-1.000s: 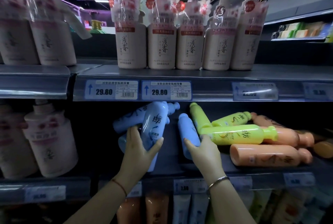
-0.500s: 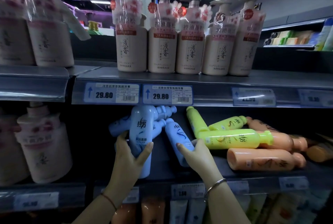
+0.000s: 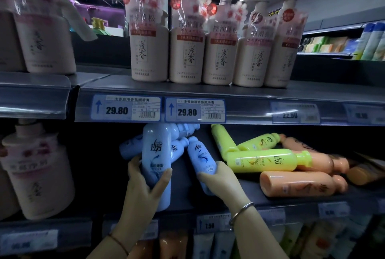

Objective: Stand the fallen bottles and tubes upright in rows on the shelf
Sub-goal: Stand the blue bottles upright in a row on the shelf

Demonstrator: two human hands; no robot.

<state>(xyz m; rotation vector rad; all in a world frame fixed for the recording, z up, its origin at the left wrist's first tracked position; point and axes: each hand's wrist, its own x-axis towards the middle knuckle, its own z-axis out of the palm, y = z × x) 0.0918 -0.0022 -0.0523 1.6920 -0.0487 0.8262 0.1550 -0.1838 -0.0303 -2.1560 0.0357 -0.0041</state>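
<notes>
On the middle shelf (image 3: 291,201) my left hand (image 3: 143,187) grips a tall blue bottle (image 3: 156,154), which stands upright near the shelf's front. My right hand (image 3: 218,181) holds a second blue bottle (image 3: 201,157) by its base; it leans to the left, cap up. Behind them two or three more blue bottles (image 3: 177,150) lie tumbled. To the right, yellow bottles (image 3: 264,160) lie on their sides, one (image 3: 220,139) leaning up at the back. Orange bottles (image 3: 298,183) lie flat at the far right.
Above, a shelf carries a row of cream pump bottles (image 3: 185,50) with price tags (image 3: 127,110) on its edge. Large pump bottles (image 3: 37,171) stand to the left on the middle shelf. Tubes (image 3: 202,246) fill the dim shelf below.
My left hand has turned its blue bottle from leaning to upright. My right hand has tipped the second blue bottle up from the pile. The view has closed in a little.
</notes>
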